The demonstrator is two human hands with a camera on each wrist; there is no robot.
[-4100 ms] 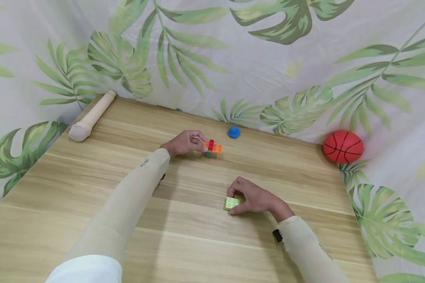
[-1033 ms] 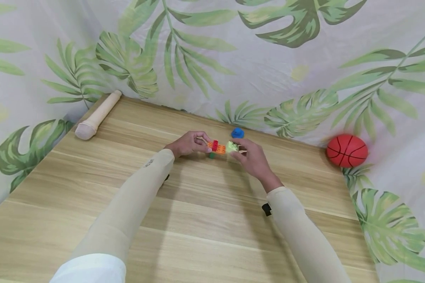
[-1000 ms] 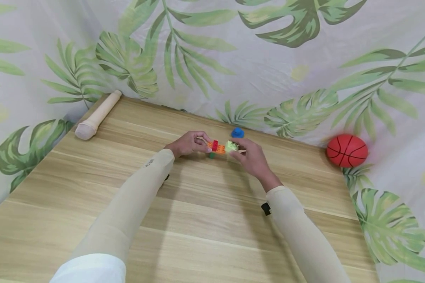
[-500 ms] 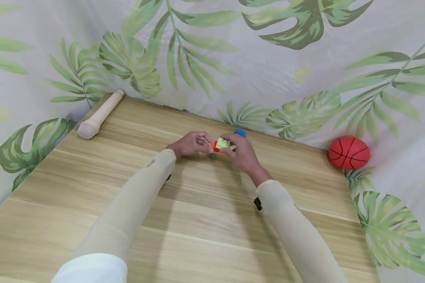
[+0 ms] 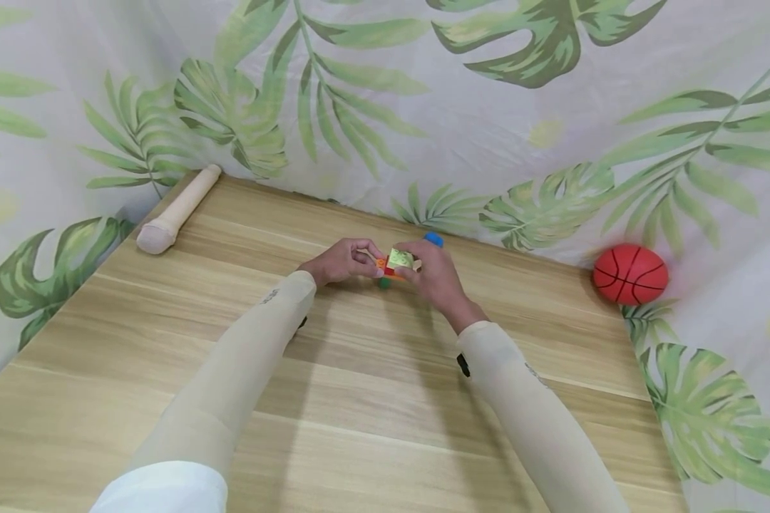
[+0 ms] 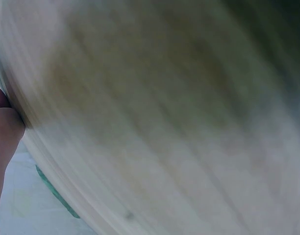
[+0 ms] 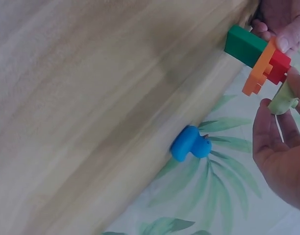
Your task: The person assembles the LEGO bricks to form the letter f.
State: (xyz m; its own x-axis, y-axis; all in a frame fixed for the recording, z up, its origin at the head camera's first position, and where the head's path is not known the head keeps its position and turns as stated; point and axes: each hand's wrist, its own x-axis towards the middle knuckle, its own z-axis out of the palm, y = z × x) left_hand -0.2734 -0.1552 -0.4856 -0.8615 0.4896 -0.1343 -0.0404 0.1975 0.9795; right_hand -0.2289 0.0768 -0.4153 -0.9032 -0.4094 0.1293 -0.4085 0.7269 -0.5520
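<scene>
In the head view my left hand (image 5: 341, 260) grips the left end of a small stack of toy building bricks on the table. In the right wrist view, the stack has a green brick (image 7: 244, 45) at the bottom, an orange brick (image 7: 258, 73) across it and a red brick (image 7: 280, 66) on top. My right hand (image 5: 438, 279) pinches a pale yellow-green brick (image 5: 401, 257) between thumb and fingers. That brick is at the red one, above the orange brick's right part. Whether it is pressed on or tilted slightly off, I cannot tell.
A blue toy duck (image 7: 189, 144) sits behind my right hand near the table's back edge. At the far left lies a pale microphone-shaped object (image 5: 178, 210). A red toy basketball (image 5: 630, 274) is at the right edge. Leaf-print cloth (image 5: 359, 107) hangs behind the wooden table (image 5: 359, 427).
My right hand has lifted the yellow-green brick from the table nearer me, brought it beside the stack, then moved left over the red brick. My left hand keeps its hold on the stack.
</scene>
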